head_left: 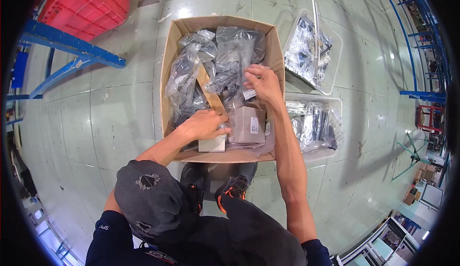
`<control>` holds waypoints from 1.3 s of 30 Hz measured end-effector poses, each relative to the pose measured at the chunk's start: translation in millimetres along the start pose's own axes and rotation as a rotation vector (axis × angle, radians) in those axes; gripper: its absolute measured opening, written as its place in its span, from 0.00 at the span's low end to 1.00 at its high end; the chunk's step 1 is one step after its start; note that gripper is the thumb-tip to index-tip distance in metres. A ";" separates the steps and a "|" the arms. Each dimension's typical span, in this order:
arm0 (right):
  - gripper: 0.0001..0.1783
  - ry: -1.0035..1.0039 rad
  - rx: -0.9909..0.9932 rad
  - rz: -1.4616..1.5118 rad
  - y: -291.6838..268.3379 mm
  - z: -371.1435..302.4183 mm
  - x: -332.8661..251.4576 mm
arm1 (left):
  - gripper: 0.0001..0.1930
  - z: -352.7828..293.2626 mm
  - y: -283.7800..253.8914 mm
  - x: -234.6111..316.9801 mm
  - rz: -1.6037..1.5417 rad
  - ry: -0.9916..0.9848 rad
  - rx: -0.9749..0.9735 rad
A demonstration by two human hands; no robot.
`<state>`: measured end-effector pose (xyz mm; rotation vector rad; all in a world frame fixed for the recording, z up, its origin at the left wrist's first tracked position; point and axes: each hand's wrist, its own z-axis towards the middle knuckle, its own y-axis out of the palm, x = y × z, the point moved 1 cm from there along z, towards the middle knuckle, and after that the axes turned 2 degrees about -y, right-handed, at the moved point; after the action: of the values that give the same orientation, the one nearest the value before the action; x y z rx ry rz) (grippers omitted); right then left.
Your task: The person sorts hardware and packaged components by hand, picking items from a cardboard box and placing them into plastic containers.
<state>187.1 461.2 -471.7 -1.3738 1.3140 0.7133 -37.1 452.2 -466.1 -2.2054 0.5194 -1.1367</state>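
Observation:
A large open cardboard box (167,55) stands on the floor before me, filled with clear plastic bags (235,50) of dark parts. My left hand (207,123) lies over the near part of the contents, thumb and fingers apart, between a long brown cardboard strip (209,89) and a small white box (212,144). What its fingertips touch is partly hidden. Deeper in the carton, on the right, my right hand (263,82) is bent over the bags with its thumb apart from the fingers. A brown carton (247,126) with a white label sits just nearer than that hand.
Two clear plastic bins stand right of the box: the far bin (335,69) holds bagged parts and a long thin strip, the near bin (339,110) more bags. A blue metal frame (72,43) and red plastic crate (91,7) are at far left. Blue racks (424,93) line the right.

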 end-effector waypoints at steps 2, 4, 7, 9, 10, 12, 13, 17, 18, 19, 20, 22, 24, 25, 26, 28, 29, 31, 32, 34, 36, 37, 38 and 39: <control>0.11 -0.091 -0.007 0.070 -1.2 -1.0 -3.6 | 0.25 0.7 -0.7 1.7 -0.004 -0.004 -0.002; 0.09 -0.168 0.067 -0.019 -1.4 -7.7 -10.0 | 0.25 0.2 -1.4 2.4 0.000 -0.014 -0.017; 0.07 -0.298 0.199 -0.107 3.9 -27.7 -32.1 | 0.26 -2.1 -3.7 2.4 0.016 -0.002 -0.009; 0.07 -0.345 0.263 -0.112 7.7 -45.9 -46.1 | 0.25 -7.3 -9.6 5.6 0.022 0.006 0.035; 0.06 -0.412 0.380 -0.171 7.1 -58.2 -55.6 | 0.23 -11.7 -14.8 9.5 0.032 0.021 0.077; 0.06 -0.472 0.497 -0.229 4.7 -74.4 -58.4 | 0.22 -14.1 -22.8 14.0 -0.015 0.028 0.182; 0.07 -0.463 0.518 -0.258 0.7 -80.5 -57.5 | 0.21 -12.1 -26.2 15.2 -0.060 0.047 0.289; 0.08 -0.358 0.502 -0.586 0.7 -82.1 -25.2 | 0.18 11.3 -33.9 1.2 -0.189 -0.012 0.506; 0.08 -0.350 0.508 -0.592 4.5 -83.4 -16.4 | 0.18 19.6 -38.3 -4.1 -0.024 0.047 0.634; 0.08 -0.213 0.382 -0.734 12.7 -83.6 -6.9 | 0.19 28.4 -40.2 -9.0 0.140 0.103 0.760; 0.08 -0.082 0.246 -0.864 20.7 -82.9 -3.3 | 0.19 35.8 -41.2 -16.2 0.141 0.099 0.757; 0.08 -0.082 0.218 -0.861 26.0 -85.3 -3.4 | 0.20 50.2 -43.8 -24.9 0.420 0.002 0.679; 0.08 -0.084 0.192 -0.862 26.1 -85.0 -4.1 | 0.20 63.9 -44.4 -25.0 0.427 -0.064 0.593; 0.08 -0.145 0.169 -0.861 25.1 -84.3 -4.5 | 0.19 68.7 -44.6 -25.3 0.435 -0.128 0.504; 0.08 -0.206 0.147 -0.858 24.9 -83.6 -4.4 | 0.19 70.3 -45.4 -26.3 0.437 -0.130 0.503; 0.08 -0.336 0.065 -0.858 28.0 -78.1 0.5 | 0.18 75.3 -44.5 -29.2 0.186 -0.316 0.352; 0.08 -0.464 -0.017 -0.857 29.6 -74.6 1.7 | 0.18 75.4 -46.3 -33.3 0.189 -0.311 0.348; 0.08 -0.533 -0.180 -0.876 39.1 -58.1 1.6 | 0.16 65.8 -55.9 -52.2 -0.200 -0.018 0.692; 0.08 -0.602 -0.347 -0.892 47.2 -50.6 0.8 | 0.12 64.8 -57.1 -56.5 -0.199 0.025 0.773; 0.08 -0.531 -0.335 -1.002 56.2 -33.5 10.9 | 0.11 57.1 -66.2 -59.3 -0.720 -0.118 0.514; 0.08 -0.460 -0.309 -1.125 63.0 -26.7 29.4 | 0.12 51.8 -79.1 -35.6 -1.381 -0.330 0.238; 0.08 -0.455 -0.309 -1.166 75.9 -22.9 39.2 | 0.12 49.6 -82.5 -39.3 -1.367 -0.332 0.234; 0.08 -0.448 -0.311 -1.209 81.8 -21.3 41.8 | 0.13 47.0 -84.5 -44.8 -1.655 -0.199 0.121; 0.08 -0.447 -0.302 -1.203 83.8 -22.5 45.0 | 0.14 45.7 -85.8 -48.9 -1.935 -0.054 -0.002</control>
<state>112.2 439.4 -530.6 -1.7812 -0.0872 0.3172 -20.6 559.6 -459.0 -2.2844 -2.0618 -1.6707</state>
